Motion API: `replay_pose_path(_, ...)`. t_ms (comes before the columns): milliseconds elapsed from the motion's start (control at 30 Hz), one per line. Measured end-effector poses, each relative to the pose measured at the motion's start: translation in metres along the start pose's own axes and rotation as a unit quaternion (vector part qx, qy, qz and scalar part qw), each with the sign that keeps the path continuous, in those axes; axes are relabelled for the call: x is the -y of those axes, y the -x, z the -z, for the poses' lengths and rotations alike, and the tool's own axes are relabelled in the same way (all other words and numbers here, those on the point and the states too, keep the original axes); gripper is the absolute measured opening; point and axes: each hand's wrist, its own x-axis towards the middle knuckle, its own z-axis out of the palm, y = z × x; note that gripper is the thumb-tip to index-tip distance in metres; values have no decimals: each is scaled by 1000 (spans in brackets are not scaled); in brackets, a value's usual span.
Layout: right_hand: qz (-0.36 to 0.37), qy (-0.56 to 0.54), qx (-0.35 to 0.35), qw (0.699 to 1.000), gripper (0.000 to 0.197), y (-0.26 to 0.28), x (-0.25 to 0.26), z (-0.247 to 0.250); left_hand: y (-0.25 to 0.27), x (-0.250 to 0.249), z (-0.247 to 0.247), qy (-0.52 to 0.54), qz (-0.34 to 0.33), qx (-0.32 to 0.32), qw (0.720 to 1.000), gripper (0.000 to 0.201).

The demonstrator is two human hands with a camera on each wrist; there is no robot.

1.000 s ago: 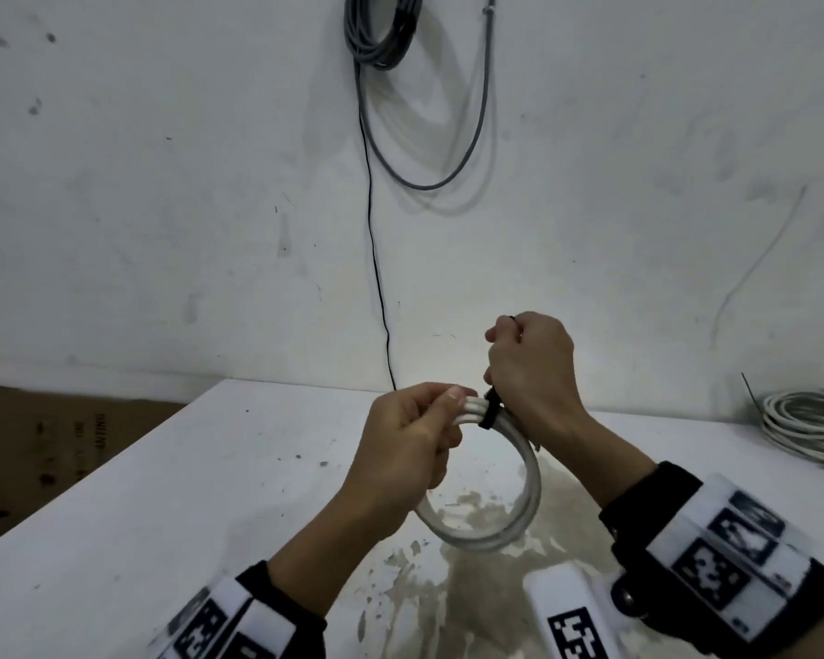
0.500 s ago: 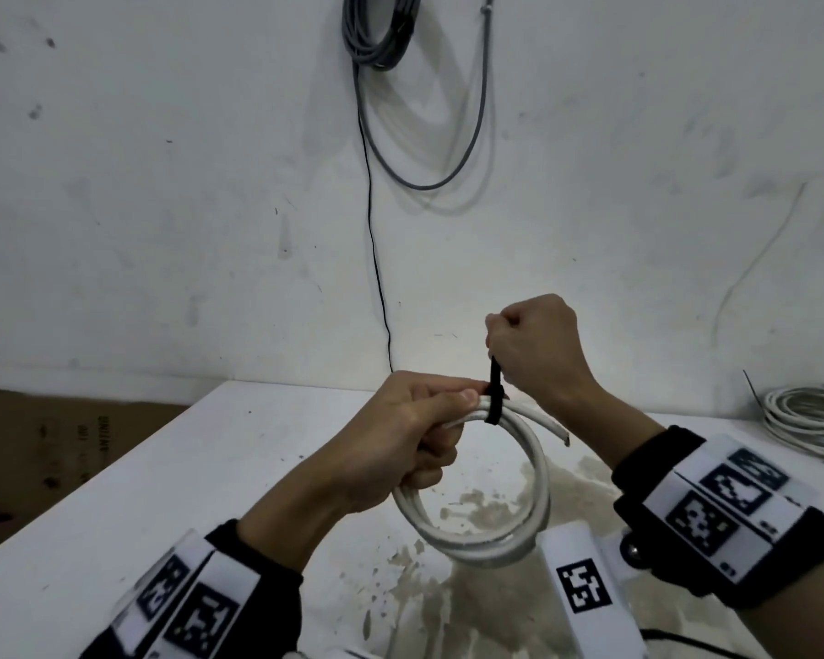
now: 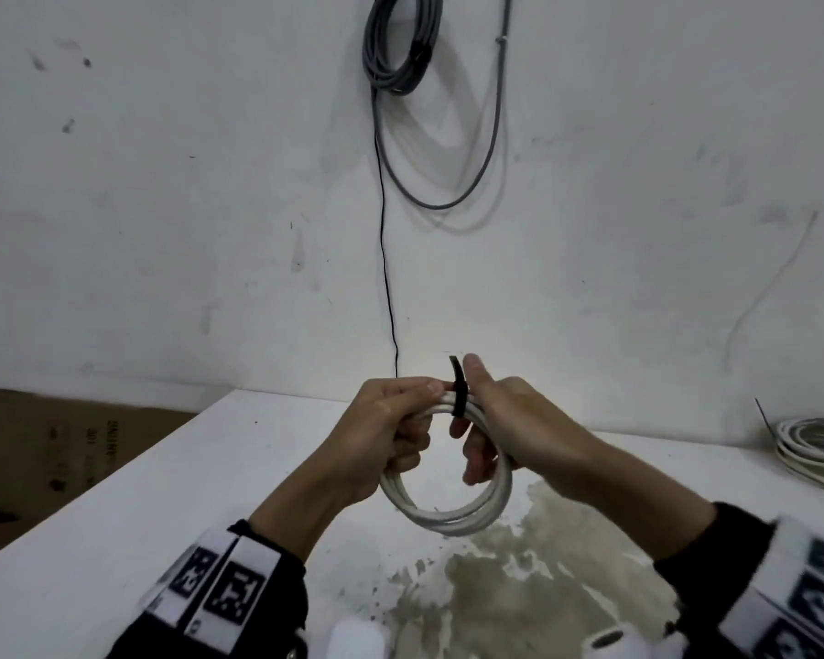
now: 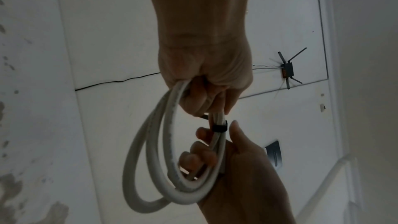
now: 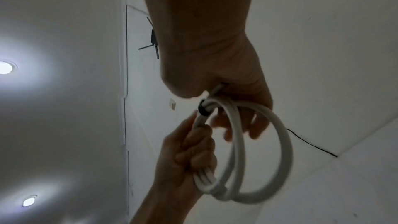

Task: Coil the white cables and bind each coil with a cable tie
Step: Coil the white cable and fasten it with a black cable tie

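A small coil of white cable [image 3: 448, 520] hangs above the white table [image 3: 163, 516], held up between both hands. A black cable tie [image 3: 458, 397] is wrapped round the top of the coil, and its free end sticks up. My left hand [image 3: 400, 420] grips the strands just left of the tie. My right hand [image 3: 505, 420] has its fingers curled through the coil just right of the tie, thumb raised beside the free end. In the left wrist view the tie [image 4: 219, 128] binds the strands between the two hands. The right wrist view shows the tie [image 5: 202, 108] and coil [image 5: 284, 151] too.
Another white cable coil [image 3: 814, 449] lies at the table's far right edge. A grey cable bundle [image 3: 400, 45] hangs on the wall, and a thin black wire [image 3: 384, 254] runs down from it. A cardboard box [image 3: 67, 449] stands left of the table. A stained patch [image 3: 519, 587] marks the tabletop.
My right hand has let go of the tie's end, which it was pulling upward, and dropped to grip the coil beside the tie. The left hand keeps its hold.
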Motion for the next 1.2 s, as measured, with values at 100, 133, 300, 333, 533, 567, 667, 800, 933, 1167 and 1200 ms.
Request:
replay_pose_path(100,-51,-93,-54,993,70,-2,-3,-10,-5,-1,-6,5,-21,-34,999,26)
replay_pose_path(133,-61,-130,-65,987,67,0,-2,-14,-7,-1,-9,14,-30,-46,998,25)
replay_pose_path(300,-36,-285,-117,951,56,1,2,-19,-22,0,-20,11,-70,-113,991,16)
replay_pose_path(333,-30,-293,-134,946,55,0,1,-16,-26,0,-21,-11,-65,-120,991,21)
replay_pose_path(533,-11,-403,-255,879,51,-6,-6,2,-18,20,-27,47,112,-151,981,59)
replay_pose_path(567,-7,-409,-269,872,51,-7,-7,1,-15,24,-31,96,134,-138,977,62)
replay_pose_path(667,-22,-407,-266,874,50,-9,-12,-5,-14,27,-42,283,136,-122,941,64)
replay_pose_path(800,-53,-358,-221,906,46,-6,-18,-6,-20,21,-39,433,173,-110,878,71)
replay_pose_path(933,-75,-336,-187,920,44,-3,-25,-8,-21,21,-38,382,206,-86,897,63)
replay_pose_path(1167,-58,-394,-104,911,43,9,-36,2,-29,24,-32,409,152,-120,892,64)
replay_pose_path(1200,-43,-386,-86,918,33,14,-39,4,-32,25,-30,416,141,-126,890,63)
